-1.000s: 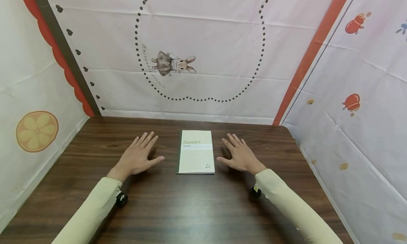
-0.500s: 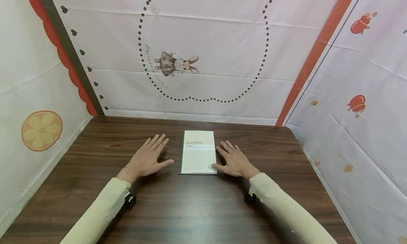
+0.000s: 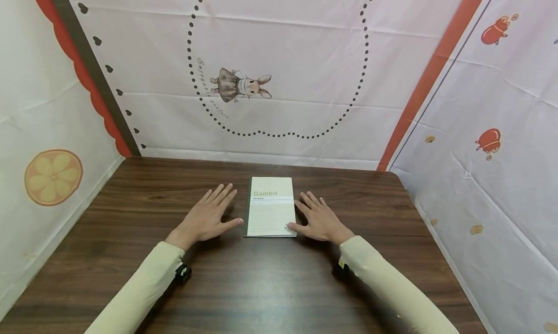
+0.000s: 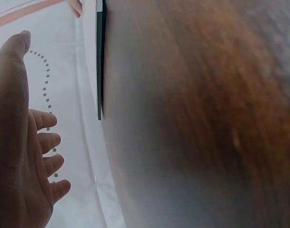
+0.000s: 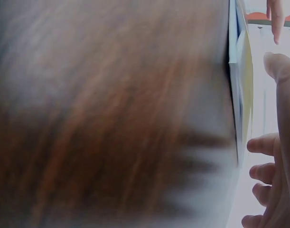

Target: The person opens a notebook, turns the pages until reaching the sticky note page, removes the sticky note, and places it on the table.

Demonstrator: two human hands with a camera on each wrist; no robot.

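Observation:
A notebook [image 3: 271, 208] with a pale cream cover, the word "Gambit" and a dark spine on its left lies closed on the brown wooden table [image 3: 270, 280]. My left hand [image 3: 207, 218] hovers just left of the spine, palm down, fingers spread and thumb pointing at the notebook. On the other side is my right hand [image 3: 320, 219], fingers spread too, its thumb overlapping the lower right corner of the cover in the head view. In the right wrist view the notebook [image 5: 247, 90] shows edge-on, with the thumb apart from its cover. Neither hand holds anything.
A white printed cloth [image 3: 305, 82] with a rabbit drawing hangs behind the table's far edge. More patterned cloth [image 3: 501, 189] rises along the right side, and another [image 3: 52, 237] along the left. Both forearms wear pale sleeves with black wrist cameras [image 3: 183, 273].
Both hands have moved inward toward the notebook, and the right thumb has come over its lower right corner. The head view has shifted slightly. The notebook stays on the table.

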